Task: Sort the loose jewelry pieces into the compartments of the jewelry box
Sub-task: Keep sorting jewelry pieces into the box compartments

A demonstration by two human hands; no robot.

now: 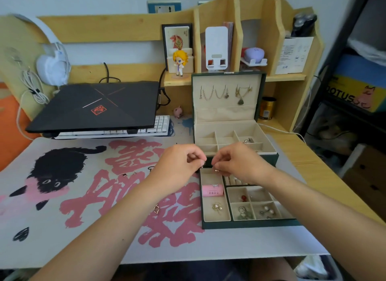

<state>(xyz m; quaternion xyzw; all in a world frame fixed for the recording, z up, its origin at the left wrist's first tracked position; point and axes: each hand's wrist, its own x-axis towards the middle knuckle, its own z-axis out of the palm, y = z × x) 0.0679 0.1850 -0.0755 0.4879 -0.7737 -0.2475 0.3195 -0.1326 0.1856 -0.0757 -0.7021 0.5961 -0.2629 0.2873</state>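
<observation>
My jewelry box (240, 223) is dark green outside with cream lining; in its left tray compartment lies a pink roll (212, 190) with white print; left of the box, the desk mat (62, 197) is pale grey, patterned with big pink brush characters and a black cat; behind the mat sits a black laptop (94, 107) bearing a red emblem; the desk (325, 176) is light wood.

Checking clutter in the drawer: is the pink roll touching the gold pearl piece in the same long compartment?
Apart. The head view shows the pink roll lying across the compartment, with a bare strip of beige lining between it and the gold pearl piece nearer the person.
</observation>
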